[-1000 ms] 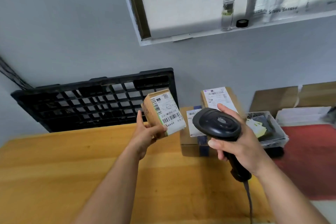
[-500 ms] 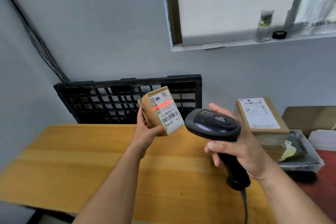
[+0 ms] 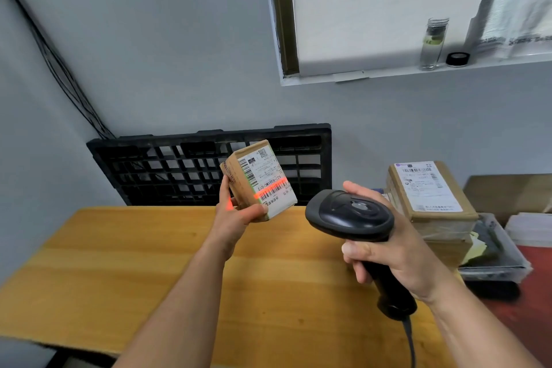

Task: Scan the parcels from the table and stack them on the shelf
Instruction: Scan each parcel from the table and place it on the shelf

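Brown parcel (image 3: 257,182), red-lit label (image 3: 268,176); L fingers (image 3: 224,193) clamp it, R fingers (image 3: 355,251) grip scanner (image 3: 349,215).

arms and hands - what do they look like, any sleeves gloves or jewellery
Both arms are bare, no sleeves in view. The left hand and right hand wear no gloves, rings or watch. A red streak of light crosses the left hand.

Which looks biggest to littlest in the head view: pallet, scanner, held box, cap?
1. pallet
2. scanner and held box: look about alike; the scanner is nearer, so unsure
3. cap
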`<state>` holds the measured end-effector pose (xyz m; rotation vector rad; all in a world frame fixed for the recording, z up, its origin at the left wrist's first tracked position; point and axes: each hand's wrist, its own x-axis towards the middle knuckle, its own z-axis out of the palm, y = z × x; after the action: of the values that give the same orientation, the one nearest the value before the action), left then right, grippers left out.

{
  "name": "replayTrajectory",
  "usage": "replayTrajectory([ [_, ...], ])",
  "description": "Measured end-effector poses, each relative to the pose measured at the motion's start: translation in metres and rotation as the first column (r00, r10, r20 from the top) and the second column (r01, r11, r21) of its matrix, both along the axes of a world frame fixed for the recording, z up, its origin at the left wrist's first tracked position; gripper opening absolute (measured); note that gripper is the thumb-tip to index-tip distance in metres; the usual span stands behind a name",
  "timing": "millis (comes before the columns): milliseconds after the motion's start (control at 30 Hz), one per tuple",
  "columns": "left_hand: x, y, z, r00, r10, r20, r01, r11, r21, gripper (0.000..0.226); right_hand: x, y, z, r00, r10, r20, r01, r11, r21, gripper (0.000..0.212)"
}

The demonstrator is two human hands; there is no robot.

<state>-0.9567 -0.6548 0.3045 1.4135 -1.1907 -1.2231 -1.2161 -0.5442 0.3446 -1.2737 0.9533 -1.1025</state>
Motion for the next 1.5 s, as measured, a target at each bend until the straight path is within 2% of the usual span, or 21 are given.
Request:
replayTrajectory([
  [233, -0.007, -0.005, -0.003, 1.0, 0.001, -0.013, -0.001, 1.0, -0.002, 0.119, -0.01, -0.003, -0.005, 1.0, -0.02, 0.01, 0.02, 1.0, -0.002, 0.105],
  [300, -0.008, -0.003, -0.005, 1.0, 0.011, -0.018, -0.011, 1.0, -0.002, 0.115, -0.012, -0.005, -0.005, 1.0, -0.019, -0.023, 0.018, 1.0, -0.018, 0.104],
  [467, -0.008, 0.021, -0.007, 0.993, 0.113, -0.031, -0.113, 0.994, 0.013, 0.123, -0.013, -0.012, -0.012, 0.994, -0.003, -0.107, -0.003, 0.999, -0.052, 0.097],
  [667, 0.004, 0.073, -0.012, 0.969, 0.246, -0.034, -0.245, 0.969, 0.031, 0.113, 0.0, -0.021, -0.028, 0.988, 0.114, -0.104, -0.12, 0.991, -0.058, 0.097],
  [900, 0.03, 0.14, -0.014, 0.896, 0.441, -0.054, -0.439, 0.897, 0.052, 0.104, 0.037, -0.014, -0.033, 0.95, 0.3, -0.091, -0.304, 0.951, -0.044, 0.099],
  [1067, 0.055, 0.182, -0.016, 0.847, 0.523, -0.091, -0.525, 0.851, 0.013, 0.098, 0.069, 0.016, -0.025, 0.911, 0.407, -0.066, -0.409, 0.912, -0.026, 0.105],
  [1267, 0.101, 0.243, -0.013, 0.809, 0.579, -0.108, -0.584, 0.811, -0.03, 0.109, 0.12, 0.072, -0.013, 0.869, 0.495, 0.0, -0.495, 0.869, -0.005, 0.099],
  [1500, 0.182, 0.345, -0.012, 0.722, 0.673, -0.158, -0.688, 0.723, -0.066, 0.101, 0.201, 0.159, 0.004, 0.812, 0.584, 0.008, -0.584, 0.812, -0.015, 0.092],
])
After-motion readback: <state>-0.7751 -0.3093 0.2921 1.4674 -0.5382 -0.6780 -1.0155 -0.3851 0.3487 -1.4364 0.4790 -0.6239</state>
